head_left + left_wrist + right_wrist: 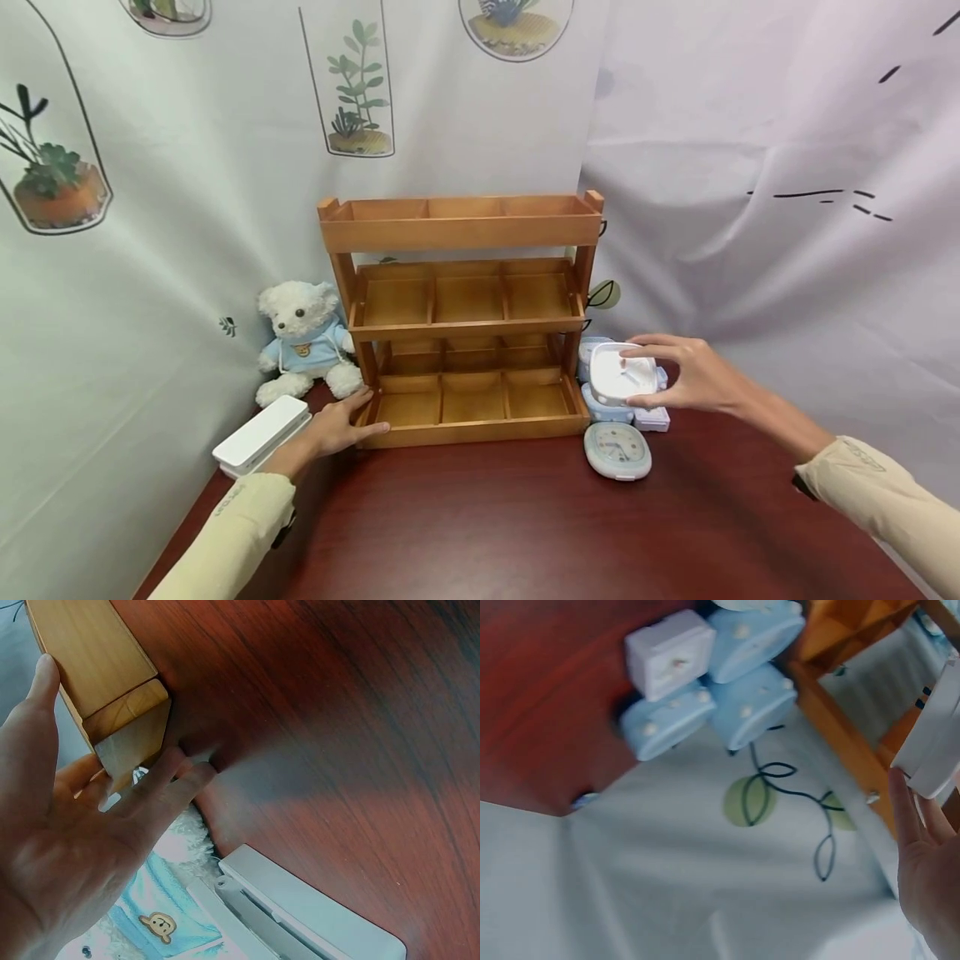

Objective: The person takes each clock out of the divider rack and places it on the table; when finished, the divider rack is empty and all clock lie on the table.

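Note:
In the head view my right hand (693,372) holds a white rounded-square clock (621,375) by its edges, thumb below and fingers above. The clock is raised in front of other clocks at the shelf's right side. In the right wrist view only part of this white clock (934,739) shows, beside the fingers (906,810). My left hand (327,429) rests at the lower left corner of a brown wooden shelf rack (472,435). The left wrist view shows its thumb and fingers spread around the wooden corner (131,709), some fingers partly hidden.
A pale clock (617,451) lies face up on the dark red table (480,525). Blue clocks (754,709) and a lilac square clock (671,656) stand behind it. On the left are a white teddy bear (309,343) and a long white hinged object (262,432). Patterned cloth (480,100) hangs behind.

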